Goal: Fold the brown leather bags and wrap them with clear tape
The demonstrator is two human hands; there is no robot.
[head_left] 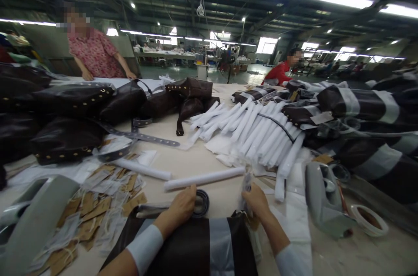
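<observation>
A dark brown leather bag [183,245] lies right in front of me, with a silvery grey band [221,241] across it. My left hand [180,205] is closed at the bag's far edge, gripping a coiled dark strap [204,203] whose loops show beside the fingers. Beyond the bag's right end, my right hand [257,201] is closed on a crumpled clear plastic piece [247,182]; its contents are too blurred to make out. Just past both hands, a white paper roll [205,178] lies on the table.
Brown tags [93,206] in clear sleeves lie left, beside a grey tape dispenser [35,223]. Another tape dispenser [326,197] and a tape roll [369,219] stand right. Studded bags [68,136], piled white rolls [254,130] and banded bags [359,104] lie beyond. Two people work across the table.
</observation>
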